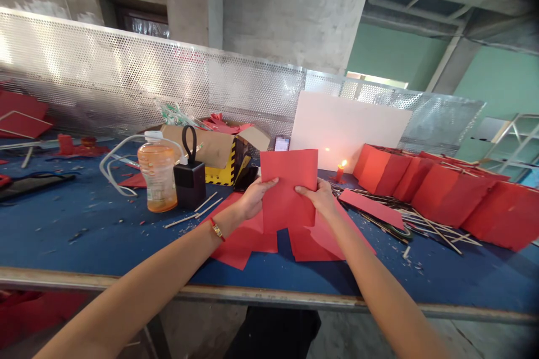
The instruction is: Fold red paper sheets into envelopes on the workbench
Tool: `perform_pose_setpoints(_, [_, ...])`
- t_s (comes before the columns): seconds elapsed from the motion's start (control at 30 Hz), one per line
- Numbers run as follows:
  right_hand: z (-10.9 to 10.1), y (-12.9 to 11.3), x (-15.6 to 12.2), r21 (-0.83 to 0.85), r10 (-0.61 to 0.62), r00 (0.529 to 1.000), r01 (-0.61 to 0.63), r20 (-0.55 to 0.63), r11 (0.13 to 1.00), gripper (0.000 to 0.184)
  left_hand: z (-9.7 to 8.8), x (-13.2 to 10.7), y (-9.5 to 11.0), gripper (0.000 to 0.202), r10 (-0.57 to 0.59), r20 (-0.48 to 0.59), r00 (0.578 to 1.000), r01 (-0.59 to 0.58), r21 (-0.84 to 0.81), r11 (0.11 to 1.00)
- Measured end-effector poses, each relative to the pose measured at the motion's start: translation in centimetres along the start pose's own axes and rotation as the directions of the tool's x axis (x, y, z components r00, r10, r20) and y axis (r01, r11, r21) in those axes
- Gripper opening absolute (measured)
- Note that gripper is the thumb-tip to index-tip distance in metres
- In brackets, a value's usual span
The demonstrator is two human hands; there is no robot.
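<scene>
Both hands hold one red paper sheet (pixel 288 186) upright above the blue table (pixel 84 224). My left hand (pixel 255 197) pinches its left edge, with a red-strapped watch on the wrist. My right hand (pixel 320 196) grips the right edge, fingers closed on the paper. Under the sheet, several more red sheets (pixel 269 238) lie flat on the table.
A bottle of orange liquid (pixel 158 175) and a black box with a loop (pixel 189 179) stand left of the hands. Behind are a cardboard box (pixel 219 148), a lit candle (pixel 340 170) and a white board (pixel 345 126). Folded red paper pieces (pixel 455 193) and thin sticks (pixel 421 224) fill the right side.
</scene>
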State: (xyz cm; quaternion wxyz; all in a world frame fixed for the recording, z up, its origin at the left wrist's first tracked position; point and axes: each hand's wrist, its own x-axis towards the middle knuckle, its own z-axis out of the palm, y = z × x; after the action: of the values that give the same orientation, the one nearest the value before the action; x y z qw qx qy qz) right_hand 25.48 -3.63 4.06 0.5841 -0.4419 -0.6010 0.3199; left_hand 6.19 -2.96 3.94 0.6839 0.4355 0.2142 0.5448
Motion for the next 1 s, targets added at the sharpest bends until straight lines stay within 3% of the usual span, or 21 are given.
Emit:
perform_pose_setpoints(0.17, [0.04, -0.16, -0.02, -0.017, -0.006, 1.000, 0.006, -0.010, 1.000, 0.051, -0.12, 0.02, -0.09, 0.035, 0.001, 0.028, 1.000, -0.001, -0.009, 1.000])
perform_pose_setpoints(0.57, [0.03, -0.24, -0.22, -0.032, -0.014, 1.000, 0.014, -0.007, 0.999, 0.051, -0.16, 0.06, -0.15, 0.043, 0.003, -0.025, 1.000, -0.002, 0.018, 1.000])
perform_pose_setpoints(1.0, [0.16, 0.38, -0.02, 0.000, -0.003, 1.000, 0.003, -0.009, 1.000, 0.050, -0.05, 0.00, -0.18, 0.033, 0.004, 0.062, 0.998, -0.005, 0.017, 1.000])
